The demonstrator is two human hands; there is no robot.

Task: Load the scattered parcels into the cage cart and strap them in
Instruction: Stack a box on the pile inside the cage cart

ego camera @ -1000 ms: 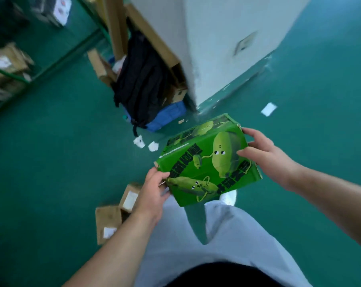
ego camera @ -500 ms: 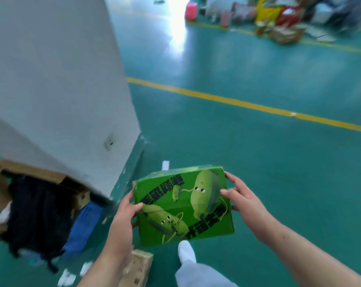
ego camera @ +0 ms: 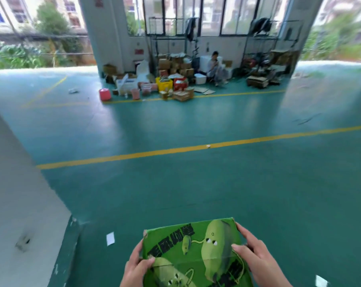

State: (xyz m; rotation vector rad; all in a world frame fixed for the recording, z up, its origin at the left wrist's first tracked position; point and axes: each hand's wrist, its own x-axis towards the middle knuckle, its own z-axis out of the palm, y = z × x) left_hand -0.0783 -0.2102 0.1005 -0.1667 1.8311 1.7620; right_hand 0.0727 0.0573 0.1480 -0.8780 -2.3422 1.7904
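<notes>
Head | green parcel (ego camera: pixel 193 253) gripped between hands: left (ego camera: pixel 137 268), right (ego camera: pixel 256 255)

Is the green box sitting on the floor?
No, the green box is held up off the floor, with the left hand and right hand gripping its sides.

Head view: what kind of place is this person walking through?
Probably a warehouse or parcel depot. The green floor carries yellow lane lines, cardboard boxes and crates are heaped by the far windows, and both hands hold a green printed box.
</notes>
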